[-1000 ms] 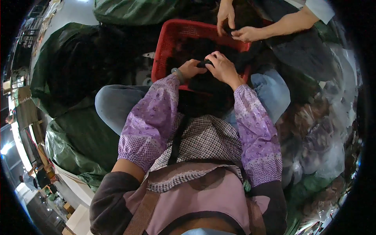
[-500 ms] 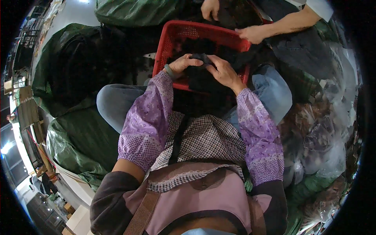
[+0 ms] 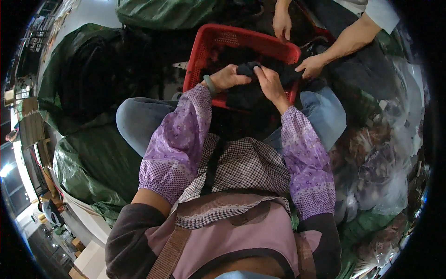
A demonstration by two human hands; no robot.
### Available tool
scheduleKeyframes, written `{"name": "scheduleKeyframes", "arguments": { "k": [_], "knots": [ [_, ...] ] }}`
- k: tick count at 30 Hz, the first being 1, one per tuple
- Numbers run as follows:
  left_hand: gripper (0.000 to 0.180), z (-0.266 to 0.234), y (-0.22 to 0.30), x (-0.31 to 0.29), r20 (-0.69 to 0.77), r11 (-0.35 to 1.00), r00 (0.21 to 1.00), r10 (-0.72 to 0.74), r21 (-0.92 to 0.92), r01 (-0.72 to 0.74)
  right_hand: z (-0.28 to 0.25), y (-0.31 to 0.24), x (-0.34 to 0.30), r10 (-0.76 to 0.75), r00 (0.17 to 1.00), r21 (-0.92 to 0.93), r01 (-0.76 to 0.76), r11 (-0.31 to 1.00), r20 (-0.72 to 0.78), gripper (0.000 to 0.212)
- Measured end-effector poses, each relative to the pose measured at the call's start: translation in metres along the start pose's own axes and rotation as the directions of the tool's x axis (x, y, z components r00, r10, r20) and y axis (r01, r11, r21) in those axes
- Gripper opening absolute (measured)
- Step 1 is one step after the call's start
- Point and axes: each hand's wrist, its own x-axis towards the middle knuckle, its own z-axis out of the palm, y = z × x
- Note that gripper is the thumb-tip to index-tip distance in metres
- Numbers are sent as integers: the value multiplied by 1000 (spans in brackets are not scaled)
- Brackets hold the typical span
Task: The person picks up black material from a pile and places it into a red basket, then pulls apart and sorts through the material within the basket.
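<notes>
A piece of dark cloth [image 3: 248, 69] is pinched between my two hands above a red plastic basket [image 3: 191, 69]. My left hand [image 3: 227, 78], with a pale green bangle at the wrist, closes on the cloth's left side. On its right side, the thumb and fingers of my right hand [image 3: 270, 84] press together. Dark cloth also hangs below my hands over the basket's near side. Black fluffy material [image 3: 223, 55] lies inside the basket; single pieces cannot be told apart in the shadow.
Another person's hands, one [image 3: 281, 24] above the basket's far right corner and one [image 3: 314, 65] by its right end, are close to mine. Green sacks [image 3: 97, 162] stand at left and behind. Clear plastic bags [image 3: 383, 172] pile up at right. My bent knees [image 3: 141, 118] flank the basket.
My hands have shifted slightly right with the cloth, and the right one has turned more upright. The other person's hand has let go of the basket's rim; their other hand has moved right.
</notes>
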Motion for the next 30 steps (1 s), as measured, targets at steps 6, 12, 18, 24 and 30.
{"name": "scheduleKeyframes", "arguments": {
  "k": [6, 12, 18, 24, 30],
  "knots": [
    [21, 3, 4, 1, 27, 820, 999, 31, 570, -41, -8, 6, 1, 162, 982, -94, -153, 984, 97, 24],
    [25, 6, 1, -2, 9, 978, 999, 52, 201, -53, -8, -3, -3, -86, 989, 11, 85, 996, 120, 22],
    [30, -2, -4, 3, -12, 973, 1000, 22, 228, -18, -2, -6, -1, -65, 997, -100, 69, 993, 41, 20],
    [35, -1, -14, 14, -93, 634, 977, 194, 772, -53, 10, 25, 11, 406, 908, -193, -383, 904, 102, 29],
    [41, -2, -10, 13, -190, 336, 972, 140, 932, 134, 12, 42, 22, 127, 979, -136, -106, 985, 159, 24]
  ]
}}
